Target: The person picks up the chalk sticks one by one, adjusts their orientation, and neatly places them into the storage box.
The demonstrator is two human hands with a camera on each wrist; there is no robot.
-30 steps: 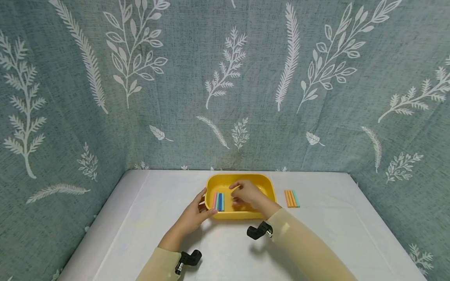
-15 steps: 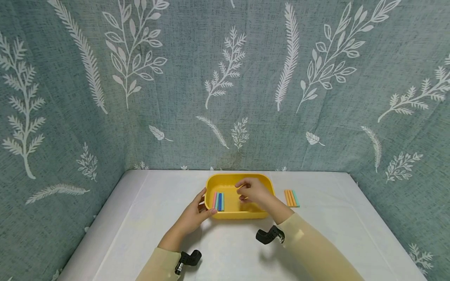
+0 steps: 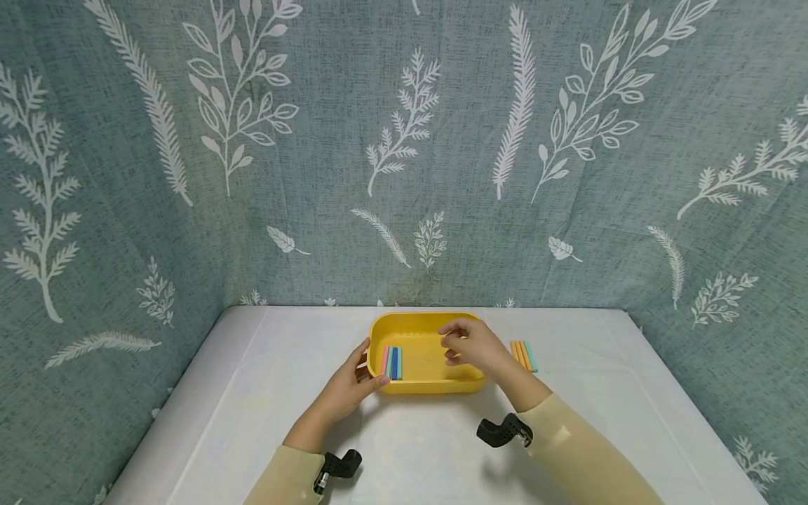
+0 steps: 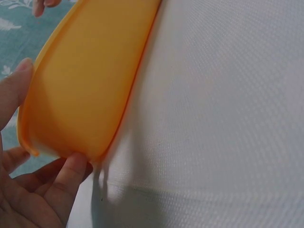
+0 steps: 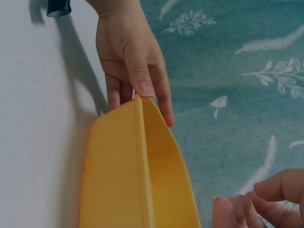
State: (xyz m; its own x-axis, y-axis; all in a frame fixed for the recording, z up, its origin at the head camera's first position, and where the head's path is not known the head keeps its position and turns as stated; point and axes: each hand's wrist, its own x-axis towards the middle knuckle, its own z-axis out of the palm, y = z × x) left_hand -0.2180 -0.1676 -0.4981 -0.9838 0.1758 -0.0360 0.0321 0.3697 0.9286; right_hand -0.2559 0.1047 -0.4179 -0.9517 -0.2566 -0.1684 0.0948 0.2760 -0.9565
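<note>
My left hand (image 3: pixel 347 386) holds the left end of a yellow plastic tray (image 3: pixel 429 386), its thumb at the near rim. Other fingers wrap the outer wall in the left wrist view, where the hand (image 4: pixel 42 190) shows large. Several chalk sticks (image 3: pixel 392 362), pink, green and blue, lie side by side at the left inside the tray. Over the tray's right part is my right hand (image 3: pixel 476 347), its fingers loosely bent. Nothing shows between those fingers in the right wrist view, where the hand (image 5: pixel 266 204) is partly cut off.
To the right of the tray, more chalk sticks (image 3: pixel 524 356), orange and green, lie in a row on the white-covered table (image 3: pixel 600 393). Behind the table hangs a teal curtain (image 3: pixel 328 259) with white leaf prints.
My right hand has moved right, from the middle of the tray toward its right end. The left hand, the tray and the chalk sticks have stayed in place.
</note>
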